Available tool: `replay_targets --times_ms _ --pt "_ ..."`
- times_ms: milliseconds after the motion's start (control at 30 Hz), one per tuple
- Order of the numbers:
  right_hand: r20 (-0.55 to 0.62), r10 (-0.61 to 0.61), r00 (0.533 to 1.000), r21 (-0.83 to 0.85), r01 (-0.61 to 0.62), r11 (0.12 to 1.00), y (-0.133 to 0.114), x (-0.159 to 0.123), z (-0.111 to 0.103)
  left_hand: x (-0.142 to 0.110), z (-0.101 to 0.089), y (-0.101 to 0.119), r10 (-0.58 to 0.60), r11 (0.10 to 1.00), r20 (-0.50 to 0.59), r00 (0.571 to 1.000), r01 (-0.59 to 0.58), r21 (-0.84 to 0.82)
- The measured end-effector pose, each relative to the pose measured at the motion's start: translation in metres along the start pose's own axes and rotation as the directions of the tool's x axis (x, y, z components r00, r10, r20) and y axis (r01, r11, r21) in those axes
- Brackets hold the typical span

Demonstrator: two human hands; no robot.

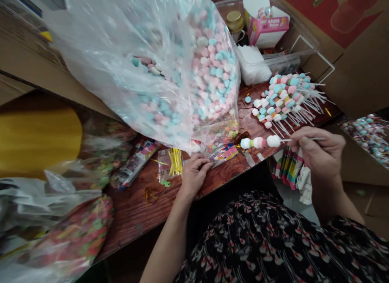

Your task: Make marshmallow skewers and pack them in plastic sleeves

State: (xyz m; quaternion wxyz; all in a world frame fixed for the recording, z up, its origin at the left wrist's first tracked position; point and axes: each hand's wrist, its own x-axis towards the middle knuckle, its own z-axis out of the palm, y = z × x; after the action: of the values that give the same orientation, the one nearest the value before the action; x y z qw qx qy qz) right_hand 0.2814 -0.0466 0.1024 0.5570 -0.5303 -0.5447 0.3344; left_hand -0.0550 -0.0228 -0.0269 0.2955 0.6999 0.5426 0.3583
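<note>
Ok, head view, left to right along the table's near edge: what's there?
Printed wrappers → yellow sticks → left hand → printed packet → marshmallow skewer → right hand → carton of wrapped marshmallows

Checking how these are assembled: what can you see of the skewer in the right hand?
The skewer is a thin, pale, plastic-looking stick threaded with a tight row of pale blue, white and pink marshmallows. Its bare end is pinched in the fingers of the right hand. It lies nearly level, pointing left, above the wood-grain table.
</note>
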Motion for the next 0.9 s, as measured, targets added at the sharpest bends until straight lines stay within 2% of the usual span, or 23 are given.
replay_targets --times_ms 133,267,500,600,733,800,900 --pt "-0.011 0.088 0.996 0.192 -0.085 0.978 0.032 -0.010 0.023 -0.001 0.000 -0.001 0.013 1.000 0.011 1.000 -0.013 -0.022" --pt "0.012 0.194 0.981 0.309 -0.188 0.932 0.053 -0.017 0.040 -0.002 -0.001 0.000 0.022 1.000 -0.001 1.000 -0.022 -0.007" --pt "0.101 0.245 0.964 0.333 -0.265 0.905 0.080 -0.022 0.051 -0.003 -0.001 0.000 0.030 0.999 0.009 0.999 -0.031 0.014" --pt "0.154 0.235 0.960 0.291 -0.271 0.917 0.082 -0.019 0.048 -0.003 -0.001 0.001 0.028 0.999 0.024 0.999 -0.029 0.027" --pt "0.227 0.217 0.949 0.236 -0.270 0.934 0.071 -0.005 0.042 -0.001 -0.001 0.003 0.030 0.999 0.039 0.999 -0.031 0.034" --pt "0.210 0.204 0.956 0.220 -0.249 0.943 0.063 0.003 0.039 0.000 -0.001 0.003 0.028 0.999 0.050 0.998 -0.030 0.036" --pt "0.113 0.177 0.978 0.272 -0.202 0.941 0.056 0.011 0.034 0.001 -0.001 0.003 0.024 0.999 0.056 0.998 -0.026 0.040"
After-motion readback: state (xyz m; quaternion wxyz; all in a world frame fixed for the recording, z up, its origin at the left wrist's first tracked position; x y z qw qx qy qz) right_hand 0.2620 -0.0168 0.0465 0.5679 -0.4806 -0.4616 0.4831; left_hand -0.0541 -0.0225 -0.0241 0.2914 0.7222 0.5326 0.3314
